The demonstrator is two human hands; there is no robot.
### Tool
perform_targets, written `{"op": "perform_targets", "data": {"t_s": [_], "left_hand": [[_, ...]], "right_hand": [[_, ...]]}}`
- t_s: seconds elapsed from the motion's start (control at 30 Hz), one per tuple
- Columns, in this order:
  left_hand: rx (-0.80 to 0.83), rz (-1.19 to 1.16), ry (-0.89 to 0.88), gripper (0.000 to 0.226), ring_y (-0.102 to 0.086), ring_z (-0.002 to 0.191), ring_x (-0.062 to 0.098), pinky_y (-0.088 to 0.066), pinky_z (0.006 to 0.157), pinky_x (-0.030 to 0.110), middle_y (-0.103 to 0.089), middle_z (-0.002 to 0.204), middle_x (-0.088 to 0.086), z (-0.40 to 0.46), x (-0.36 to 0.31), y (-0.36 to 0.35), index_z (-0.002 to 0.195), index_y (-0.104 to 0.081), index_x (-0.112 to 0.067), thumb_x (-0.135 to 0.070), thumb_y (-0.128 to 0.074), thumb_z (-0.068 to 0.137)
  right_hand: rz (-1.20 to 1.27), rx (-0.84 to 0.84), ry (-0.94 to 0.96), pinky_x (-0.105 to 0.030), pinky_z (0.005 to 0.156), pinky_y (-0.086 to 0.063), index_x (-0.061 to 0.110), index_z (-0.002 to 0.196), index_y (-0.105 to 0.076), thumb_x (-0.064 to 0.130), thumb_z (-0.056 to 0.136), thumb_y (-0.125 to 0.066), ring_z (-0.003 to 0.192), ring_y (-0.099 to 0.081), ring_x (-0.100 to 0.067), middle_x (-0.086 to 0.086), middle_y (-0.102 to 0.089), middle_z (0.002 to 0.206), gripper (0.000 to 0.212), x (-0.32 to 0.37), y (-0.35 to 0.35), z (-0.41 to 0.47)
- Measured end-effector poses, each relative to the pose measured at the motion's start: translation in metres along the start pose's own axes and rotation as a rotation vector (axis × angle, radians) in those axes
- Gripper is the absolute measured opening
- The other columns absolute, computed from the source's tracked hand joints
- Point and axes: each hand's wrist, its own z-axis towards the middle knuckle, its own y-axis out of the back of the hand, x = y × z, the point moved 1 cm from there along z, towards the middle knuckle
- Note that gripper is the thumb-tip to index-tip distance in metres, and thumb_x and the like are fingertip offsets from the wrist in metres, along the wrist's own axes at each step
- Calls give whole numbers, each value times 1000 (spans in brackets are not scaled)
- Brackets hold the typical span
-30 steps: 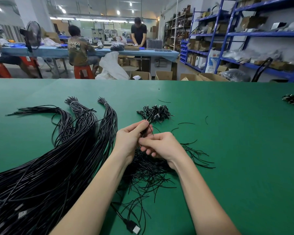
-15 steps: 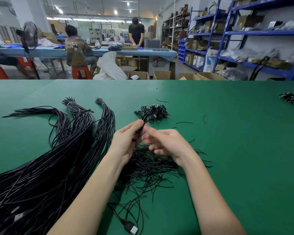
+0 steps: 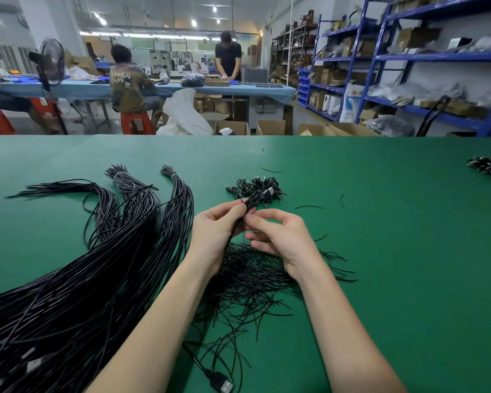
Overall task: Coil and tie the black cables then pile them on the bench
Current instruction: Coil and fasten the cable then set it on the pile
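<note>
Above the green felt worktop, both hands, left and right, pinch one thin coiled black cable for tying, finished coils piled at twelve o'clock.

Cable bundle cut off at left edge, held cable's coil hidden — hands cover it

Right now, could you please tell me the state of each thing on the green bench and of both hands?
Left hand: grips the coiled black cable.
Right hand: fingers curled at the cable, pinching it or a tie.
Coiled black cable: held up, plug end pointing away.
Long black cable bundles: uncoiled, lying left, far ends banded.
Loose black wire ties: scattered under the hands.
Pile of tied black cables: resting behind the hands.
</note>
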Motion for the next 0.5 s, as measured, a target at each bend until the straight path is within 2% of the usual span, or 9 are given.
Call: {"op": "perform_targets", "data": {"t_s": [0.2, 0.3, 0.43, 0.5], "left_hand": [[8, -2, -9, 13, -74, 88, 18, -61, 80, 27, -77, 94, 17, -1, 3, -1, 96, -76, -7, -2, -64, 93], [24, -27, 10, 14, -74, 86, 17, -59, 74, 24, -77, 95, 16, -1, 4, -4, 96, -76, -9, -3, -64, 93], [32, -85, 46, 13, -73, 83, 12, -57, 67, 21, -78, 96, 12, 0, 3, -4, 99, -76, -8, -7, -64, 93], [14, -65, 74, 12, -71, 84, 8, -56, 72, 22, -78, 98, 9, 3, 1, -2, 99, -76, -12, -13, -66, 93]], "right_hand": [[-216, -124, 128, -15, 45, -43, 18, 91, -65, 24, 79, -87, 53, -65, -7, 0, -78, 73, 26, -3, -2, 2], [-300, -181, 202, -20, 55, -43, 21, 81, -66, 24, 77, -86, 53, -62, -6, 3, -76, 69, 20, -7, -3, 5], [-330, -187, 294, -25, 68, -48, 24, 77, -73, 27, 76, -85, 60, -63, 1, 9, -75, 68, 13, -8, -1, 7], [-356, -176, 359, -28, 68, -54, 26, 78, -76, 28, 77, -86, 65, -66, 2, 12, -76, 73, 10, -8, 0, 8]]}}
